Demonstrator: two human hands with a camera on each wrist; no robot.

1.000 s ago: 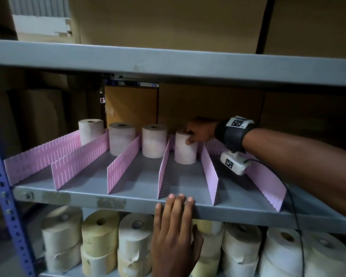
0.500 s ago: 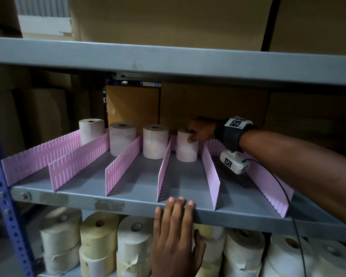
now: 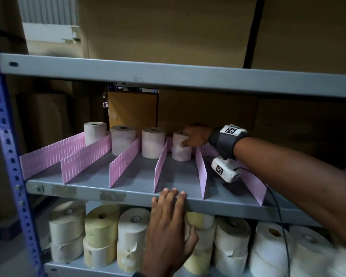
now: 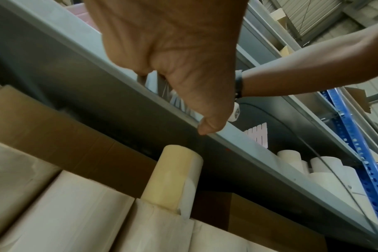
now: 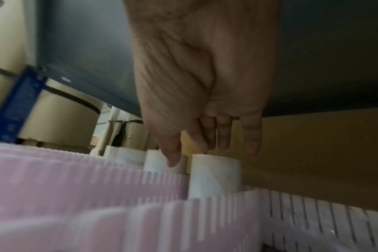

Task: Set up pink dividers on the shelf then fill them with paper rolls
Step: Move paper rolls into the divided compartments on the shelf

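Several pink slotted dividers (image 3: 124, 166) stand upright on the grey shelf (image 3: 128, 194) and split it into lanes. Each of the left lanes has a pale paper roll at its back, such as the third roll (image 3: 153, 143). My right hand (image 3: 190, 138) reaches deep into the shelf and holds the fourth roll (image 3: 180, 152), thumb on its side and fingers over its top. In the right wrist view the right hand (image 5: 194, 150) hovers at that roll (image 5: 214, 177), beyond the dividers (image 5: 76, 187). My left hand (image 3: 174, 212) lies flat against the shelf's front lip, fingers straight, holding nothing.
The upper shelf (image 3: 168, 78) hangs low over the lanes. Cardboard boxes (image 3: 208, 108) close off the back. Several large paper rolls (image 3: 100, 226) are stacked on the shelf below. A blue upright (image 3: 6, 156) stands at the left. A cable (image 3: 278, 212) hangs from my right wrist.
My right hand stays on the fourth roll, which has shifted slightly toward the back. The left hand keeps its place on the shelf edge.
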